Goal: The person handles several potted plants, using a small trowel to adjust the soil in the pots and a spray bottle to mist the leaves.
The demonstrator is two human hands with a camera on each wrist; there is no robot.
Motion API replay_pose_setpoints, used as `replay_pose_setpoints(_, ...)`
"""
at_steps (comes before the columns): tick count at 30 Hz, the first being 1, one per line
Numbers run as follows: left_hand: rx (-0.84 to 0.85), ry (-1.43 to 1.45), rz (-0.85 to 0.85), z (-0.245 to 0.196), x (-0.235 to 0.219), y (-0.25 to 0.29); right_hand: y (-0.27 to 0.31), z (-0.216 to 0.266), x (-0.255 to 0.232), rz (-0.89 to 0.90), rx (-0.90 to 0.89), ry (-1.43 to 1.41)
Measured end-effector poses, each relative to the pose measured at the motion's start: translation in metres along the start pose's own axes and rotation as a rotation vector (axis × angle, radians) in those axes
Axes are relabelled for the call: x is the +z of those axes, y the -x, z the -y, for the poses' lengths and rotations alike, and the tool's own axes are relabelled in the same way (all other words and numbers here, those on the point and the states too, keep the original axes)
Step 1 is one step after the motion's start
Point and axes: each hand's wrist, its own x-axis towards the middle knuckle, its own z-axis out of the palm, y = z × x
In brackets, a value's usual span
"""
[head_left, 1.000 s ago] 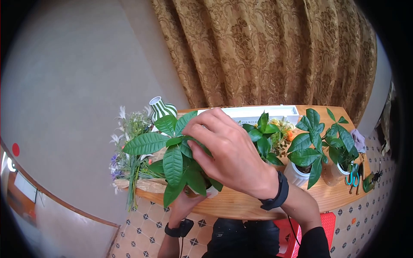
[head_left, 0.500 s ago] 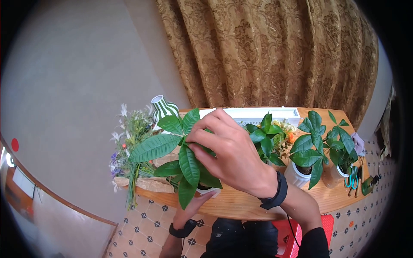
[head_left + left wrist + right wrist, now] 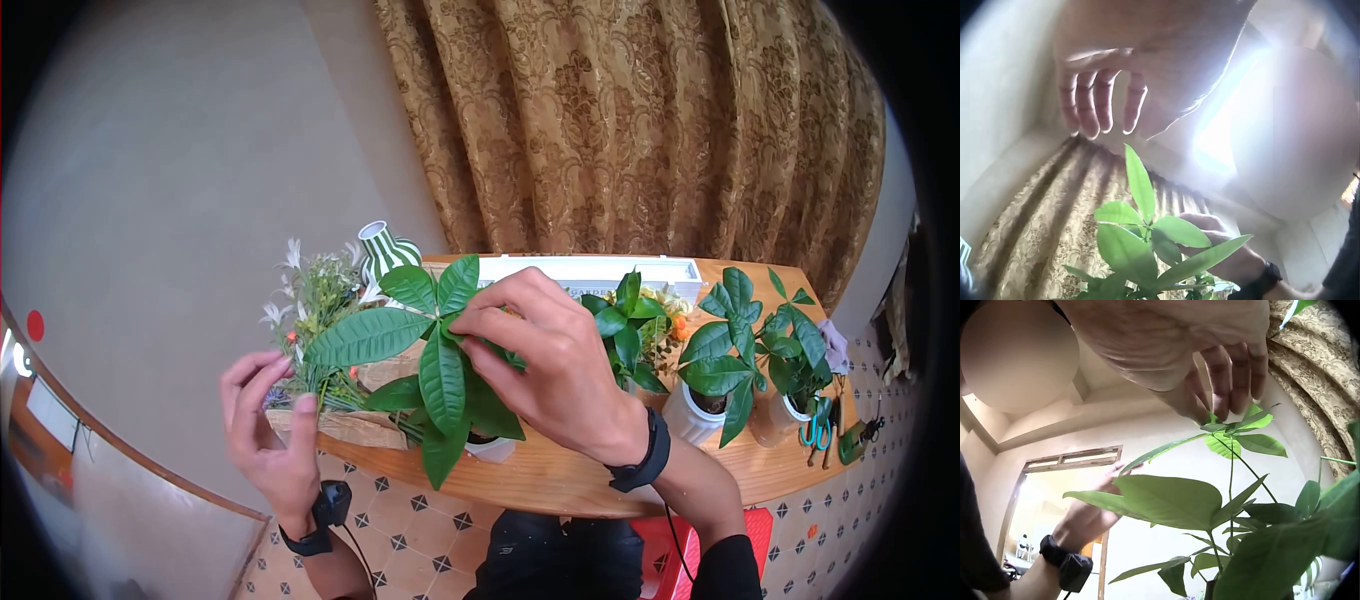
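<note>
In the head view, my right hand [image 3: 560, 370] pinches a small leaf at the top of a broad-leaved green plant [image 3: 443, 380]. The right wrist view shows its fingertips on the leaf [image 3: 1225, 445] from below. That plant's white pot [image 3: 490, 450] stands near the table's front edge, partly hidden by leaves. My left hand [image 3: 272, 440] is raised at the far left, fingers apart and loosely bent, beside the bunch of flowers [image 3: 325, 290]. Nothing is in it. In the left wrist view, the left hand's fingers hang above green leaves [image 3: 1141, 187].
Brown paper [image 3: 350, 428] lies under the flowers, with a green-and-white striped vase [image 3: 388, 252] behind. A white planter box [image 3: 640, 270] stands at the back. Rightward are more potted plants [image 3: 715, 375], orange and yellow flowers, teal scissors [image 3: 820, 425] and a grey cloth [image 3: 835, 345].
My left hand has let go of the white pot and moved left and up beside the flowers. My right hand, still at the plant's top, has shifted slightly right.
</note>
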Motion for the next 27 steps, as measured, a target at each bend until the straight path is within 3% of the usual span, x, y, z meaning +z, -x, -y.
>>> replay_pose_setpoints(1, -0.001, 0.001, -0.002, -0.013, 0.005, -0.009, -0.001, 0.001, -0.001, -0.01, -0.002, 0.002)
replay_pose_setpoints(3, 0.235, -0.264, 0.196, -0.034, 0.015, -0.024, -0.002, 0.003, -0.002, -0.018, -0.004, 0.005)
replay_pose_setpoints(4, 0.234, -0.264, 0.194, -0.038, 0.021, -0.031, -0.002, 0.004, -0.003, -0.015, 0.012, 0.012)
replay_pose_setpoints(6, 0.391, -0.372, 0.37, -0.043, 0.032, -0.043, -0.002, 0.005, -0.003, -0.012, 0.025, 0.019)
replay_pose_setpoints(9, 0.445, -0.369, 0.449, -0.037, 0.046, -0.05, -0.001, 0.005, -0.002, -0.037, 0.031, 0.005)
replay_pose_setpoints(17, 0.599, -0.42, 0.459, -0.026, 0.062, -0.056, 0.001, 0.003, 0.0, -0.07, 0.016, -0.003)
replay_pose_setpoints(27, 0.569, -0.299, 0.423, -0.023, 0.07, -0.062, 0.005, 0.004, 0.001, -0.033, 0.034, -0.013)
